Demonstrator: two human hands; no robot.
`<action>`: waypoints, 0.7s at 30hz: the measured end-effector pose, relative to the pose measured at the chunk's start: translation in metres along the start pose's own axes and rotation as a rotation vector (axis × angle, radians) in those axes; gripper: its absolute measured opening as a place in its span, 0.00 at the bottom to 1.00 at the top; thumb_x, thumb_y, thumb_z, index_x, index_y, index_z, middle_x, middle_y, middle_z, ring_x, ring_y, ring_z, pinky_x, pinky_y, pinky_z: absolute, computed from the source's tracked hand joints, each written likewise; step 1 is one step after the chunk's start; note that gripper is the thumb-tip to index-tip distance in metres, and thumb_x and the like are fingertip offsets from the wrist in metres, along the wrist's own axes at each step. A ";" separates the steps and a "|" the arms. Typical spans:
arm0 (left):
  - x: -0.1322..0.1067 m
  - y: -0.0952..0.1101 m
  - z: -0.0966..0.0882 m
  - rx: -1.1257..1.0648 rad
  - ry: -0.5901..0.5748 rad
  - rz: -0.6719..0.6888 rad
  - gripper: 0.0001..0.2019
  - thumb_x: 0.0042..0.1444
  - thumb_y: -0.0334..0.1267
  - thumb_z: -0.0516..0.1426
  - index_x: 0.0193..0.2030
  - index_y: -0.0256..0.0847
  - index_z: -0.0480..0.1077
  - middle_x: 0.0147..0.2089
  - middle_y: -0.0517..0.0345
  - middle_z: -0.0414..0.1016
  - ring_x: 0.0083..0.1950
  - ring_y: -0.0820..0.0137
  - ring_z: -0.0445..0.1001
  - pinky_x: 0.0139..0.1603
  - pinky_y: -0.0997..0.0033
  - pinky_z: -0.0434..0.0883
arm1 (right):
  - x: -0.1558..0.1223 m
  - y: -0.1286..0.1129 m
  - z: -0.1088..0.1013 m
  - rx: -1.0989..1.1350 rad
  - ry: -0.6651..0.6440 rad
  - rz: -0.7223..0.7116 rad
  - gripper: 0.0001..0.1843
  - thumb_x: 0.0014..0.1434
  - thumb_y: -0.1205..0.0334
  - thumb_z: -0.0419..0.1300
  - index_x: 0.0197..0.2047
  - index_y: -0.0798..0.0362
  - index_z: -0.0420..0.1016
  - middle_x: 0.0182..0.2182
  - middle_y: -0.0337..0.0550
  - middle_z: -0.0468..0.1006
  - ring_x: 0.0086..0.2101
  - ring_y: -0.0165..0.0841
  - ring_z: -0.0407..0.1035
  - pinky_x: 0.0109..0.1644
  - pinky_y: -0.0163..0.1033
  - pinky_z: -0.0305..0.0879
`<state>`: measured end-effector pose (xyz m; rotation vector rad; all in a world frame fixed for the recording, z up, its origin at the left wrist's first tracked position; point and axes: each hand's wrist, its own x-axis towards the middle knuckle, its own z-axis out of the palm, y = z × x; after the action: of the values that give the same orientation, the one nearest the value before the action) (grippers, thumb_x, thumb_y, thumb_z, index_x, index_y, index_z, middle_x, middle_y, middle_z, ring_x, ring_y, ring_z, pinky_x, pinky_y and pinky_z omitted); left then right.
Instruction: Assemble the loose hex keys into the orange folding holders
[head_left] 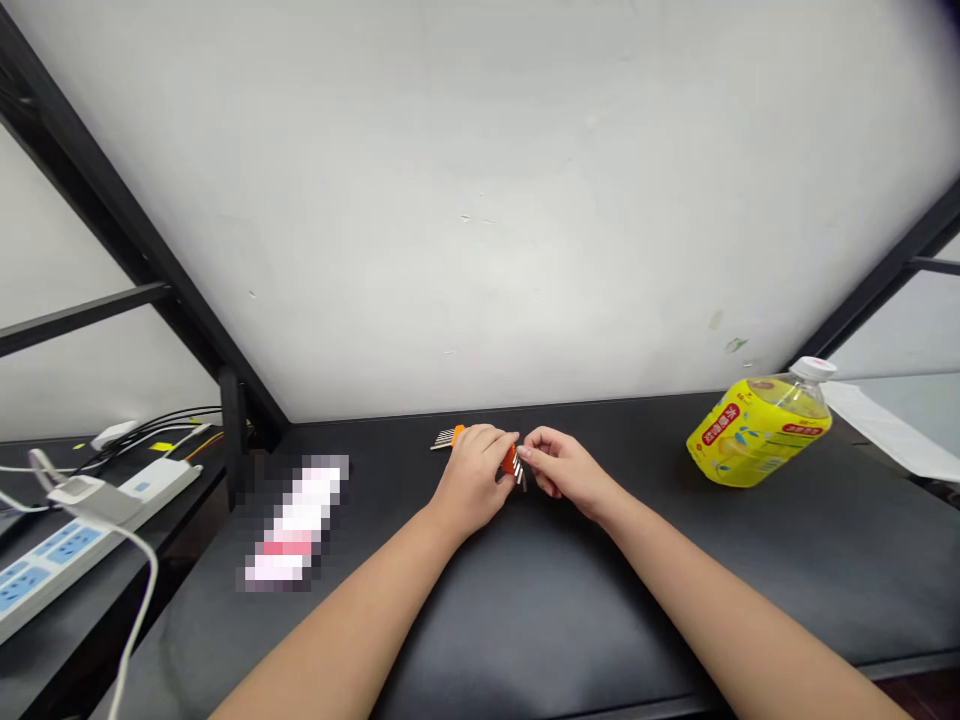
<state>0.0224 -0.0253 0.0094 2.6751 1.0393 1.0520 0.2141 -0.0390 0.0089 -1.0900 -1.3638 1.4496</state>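
Both forearms reach in from the near edge and meet at the middle of the black counter [750, 560]. Left hand [474, 478] is curled shut around an orange hex key set [510, 462], whose metal ends stick out to the left at the far side of the knuckles. Right hand [564, 470] pinches the silver keys where they fan out of the holder's right end, fingertips closed on them. Set sits just above the counter, between the two hands, close to the white wall [480, 200]. Yellow bottle [757, 425] lies on its side at far right, well apart. Blurred white and pink item [296, 525] lies to the left. Power strip [67, 545] with cables rests on the neighbouring surface at far left.
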 end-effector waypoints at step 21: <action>-0.001 -0.001 -0.002 0.116 -0.068 0.013 0.25 0.57 0.25 0.57 0.62 0.43 0.68 0.53 0.50 0.76 0.58 0.58 0.71 0.62 0.51 0.67 | 0.003 -0.003 -0.022 -0.527 0.068 -0.039 0.21 0.64 0.44 0.60 0.29 0.52 0.68 0.22 0.35 0.67 0.24 0.28 0.59 0.29 0.34 0.55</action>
<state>0.0205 -0.0257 0.0102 2.7905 1.1044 0.9231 0.2349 -0.0297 0.0110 -1.4140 -1.7588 1.0335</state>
